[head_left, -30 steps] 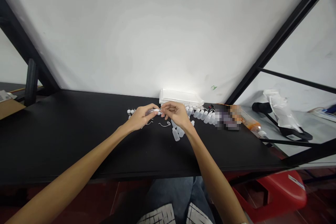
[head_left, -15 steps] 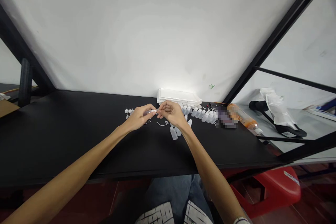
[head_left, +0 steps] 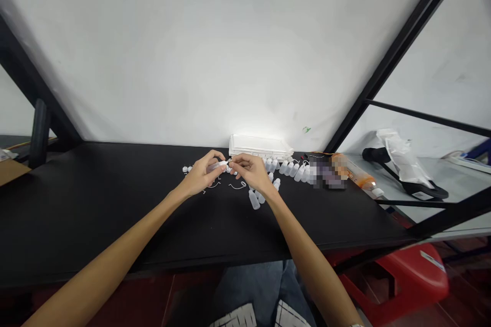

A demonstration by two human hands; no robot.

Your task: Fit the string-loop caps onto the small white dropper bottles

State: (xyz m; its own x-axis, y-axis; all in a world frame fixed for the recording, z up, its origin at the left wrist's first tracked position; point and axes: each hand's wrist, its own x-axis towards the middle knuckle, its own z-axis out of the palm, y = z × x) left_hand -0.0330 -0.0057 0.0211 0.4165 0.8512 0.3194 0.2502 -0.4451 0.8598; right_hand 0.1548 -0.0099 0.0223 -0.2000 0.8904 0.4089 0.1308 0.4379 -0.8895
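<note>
Held nearly sideways above the black table is a small translucent squeeze bottle (head_left: 217,165) with a white top. My left hand (head_left: 200,176) grips it between thumb and fingers. At the bottle's tip, my right hand (head_left: 251,169) is closed in a pinch; what lies between its fingertips is too small to make out. Just below the right hand, a thin white curled strip (head_left: 238,187) lies on the table. Several similar bottles (head_left: 254,200) lie to the right of that. Small white caps (head_left: 185,169) sit left of my left hand, partly hidden by it.
A stack of white sheets or bags (head_left: 261,145) lies against the wall. Bottles (head_left: 294,169) stand in rows to its right, near an orange-labelled plastic bottle (head_left: 355,172) on its side. Black metal frame bars (head_left: 395,56) edge the table (head_left: 95,204). A red stool (head_left: 414,276) stands below right.
The view has tilted slightly. My right fingers have shifted a little at the bottle's tip, and more of the bottle's white top shows. My left hand keeps its hold.
</note>
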